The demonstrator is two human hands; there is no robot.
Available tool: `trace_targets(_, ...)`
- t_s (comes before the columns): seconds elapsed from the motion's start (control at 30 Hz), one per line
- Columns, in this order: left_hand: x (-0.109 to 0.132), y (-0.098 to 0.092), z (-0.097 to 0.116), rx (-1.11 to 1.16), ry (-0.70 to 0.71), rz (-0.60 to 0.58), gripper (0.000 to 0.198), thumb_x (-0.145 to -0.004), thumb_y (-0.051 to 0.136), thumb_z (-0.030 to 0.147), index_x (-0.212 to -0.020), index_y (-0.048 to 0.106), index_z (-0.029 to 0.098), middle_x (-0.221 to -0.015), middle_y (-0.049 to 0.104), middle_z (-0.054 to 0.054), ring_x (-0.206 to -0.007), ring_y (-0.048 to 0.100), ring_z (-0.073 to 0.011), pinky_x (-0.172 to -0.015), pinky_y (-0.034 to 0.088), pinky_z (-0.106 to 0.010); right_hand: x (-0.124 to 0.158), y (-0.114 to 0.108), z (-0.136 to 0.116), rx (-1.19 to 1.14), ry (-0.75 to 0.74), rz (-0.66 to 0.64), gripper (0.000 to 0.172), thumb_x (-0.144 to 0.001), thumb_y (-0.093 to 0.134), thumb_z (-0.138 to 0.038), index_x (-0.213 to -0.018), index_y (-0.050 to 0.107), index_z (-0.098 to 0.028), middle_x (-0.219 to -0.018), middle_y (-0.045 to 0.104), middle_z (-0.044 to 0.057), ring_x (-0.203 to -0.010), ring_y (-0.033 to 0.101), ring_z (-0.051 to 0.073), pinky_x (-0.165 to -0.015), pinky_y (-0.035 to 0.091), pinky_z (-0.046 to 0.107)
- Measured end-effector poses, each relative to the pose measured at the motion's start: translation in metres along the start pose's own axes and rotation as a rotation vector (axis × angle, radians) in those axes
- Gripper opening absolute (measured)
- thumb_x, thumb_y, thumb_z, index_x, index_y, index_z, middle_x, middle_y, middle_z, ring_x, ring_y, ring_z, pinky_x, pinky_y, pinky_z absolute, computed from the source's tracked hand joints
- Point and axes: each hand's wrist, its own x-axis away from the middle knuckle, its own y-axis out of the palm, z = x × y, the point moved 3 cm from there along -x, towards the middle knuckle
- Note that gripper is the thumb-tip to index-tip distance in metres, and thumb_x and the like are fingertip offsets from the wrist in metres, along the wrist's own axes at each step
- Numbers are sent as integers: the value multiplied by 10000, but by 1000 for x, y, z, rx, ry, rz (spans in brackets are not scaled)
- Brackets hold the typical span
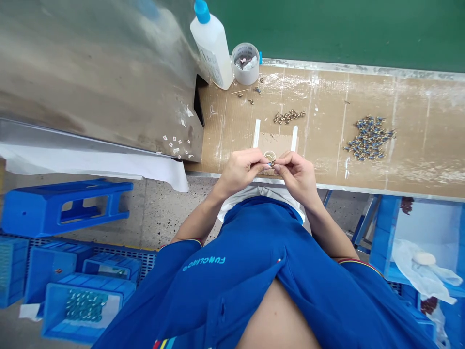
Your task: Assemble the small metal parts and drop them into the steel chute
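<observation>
My left hand (240,169) and my right hand (298,175) meet at the near edge of the cardboard-covered bench. Pinched between the fingertips of both is a small brass-and-blue metal part (271,164), too small to name its kind. Just behind the fingertips sits a small pale round ring (270,155) on a cardboard pad (274,142) with white strips at its sides. Beyond the pad lies a small heap of brass-coloured parts (289,117). Further right is a larger pile of similar brass-and-blue parts (370,138).
A white bottle with a blue cap (212,48) and a round tub of scraps (246,65) stand at the back left. A metal housing (109,72) flanks the bench, with small white pieces stuck on it. Blue bins (85,278) and a blue stool (27,208) are below left.
</observation>
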Motion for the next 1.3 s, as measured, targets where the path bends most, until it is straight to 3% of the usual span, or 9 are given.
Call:
trace_targets(0.2, 4, 5, -2, -231, 147, -21, 253, -1004, 516, 229, -804, 658, 168, -739, 663, -35, -676, 596, -139, -623, 447, -262, 1, 1, 7, -34, 61, -63, 409, -811, 743, -599, -752, 599, -220, -717, 602, -8, -622, 561, 121, -589, 503, 283)
trace_targets(0.33, 6, 7, -3, -303, 146, -19, 268, -1011, 503, 243, -801, 652, 170, -723, 649, -33, -666, 585, -139, -613, 434, -268, 3, 4, 13, -43, 82, -45, 429, -799, 748, -618, -758, 587, -223, -702, 592, -15, -605, 547, 116, -576, 493, 275)
trace_targets(0.6, 3, -2, -6, -32, 7, -32, 203, -973, 622, 309, -876, 710, 154, -784, 710, -42, -694, 632, -132, -636, 474, -247, 0, 7, 10, -85, 53, -31, 414, -809, 739, -618, -788, 612, -225, -759, 614, -7, -675, 585, 124, -645, 525, 287)
trace_targets(0.77, 5, -5, -5, 10, -88, -37, 197, -960, 638, 326, -908, 732, 161, -841, 738, -53, -756, 664, -148, -676, 495, -255, 2, 8, 7, -34, 29, -13, 383, -844, 706, -607, -804, 621, -235, -794, 631, 11, -741, 607, 152, -690, 540, 316)
trace_targets(1.3, 10, 1, -2, 39, -4, -21, 205, -942, 600, 190, -748, 656, 157, -692, 658, -20, -630, 592, -123, -611, 460, -245, 6, 10, 4, 62, -68, -77, 360, -926, 632, -532, -747, 542, -232, -711, 536, -12, -637, 518, 131, -589, 436, 290)
